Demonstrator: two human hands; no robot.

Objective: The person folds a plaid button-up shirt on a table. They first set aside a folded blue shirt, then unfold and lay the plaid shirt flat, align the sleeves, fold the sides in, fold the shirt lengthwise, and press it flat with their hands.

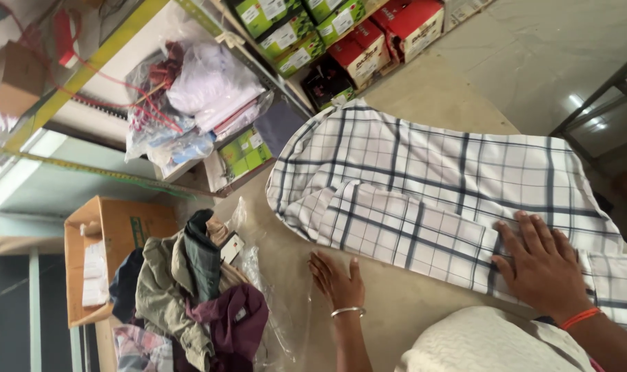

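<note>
Flat and open, both hands. Right hand, fingers spread wide, palm pressed down on the white cotton shirt with dark blue and grey checks, over the folded sleeve near the lower right part of the cloth; orange thread band at that wrist. Left hand, fingers straight and close together, palm down on the beige surface, fingertips just short of the shirt's lower folded edge, touching or a hair apart, cannot tell which; silver metal bangle round that wrist. Nothing gripped by either hand.

Shirt spread out across the middle of the surface, rounded end towards the shelves, one sleeve folded back over the body of the cloth. Beside the left hand, crumpled clear plastic bags lying on the surface edge. Further left, a heap of mixed clothes in olive, dark green and maroon next to an open brown cardboard box. Above, a shelf rack holding bulging clear plastic bags of white cloth, then rows of green cardboard boxes and red cardboard boxes. Pale tiled floor at upper right.
</note>
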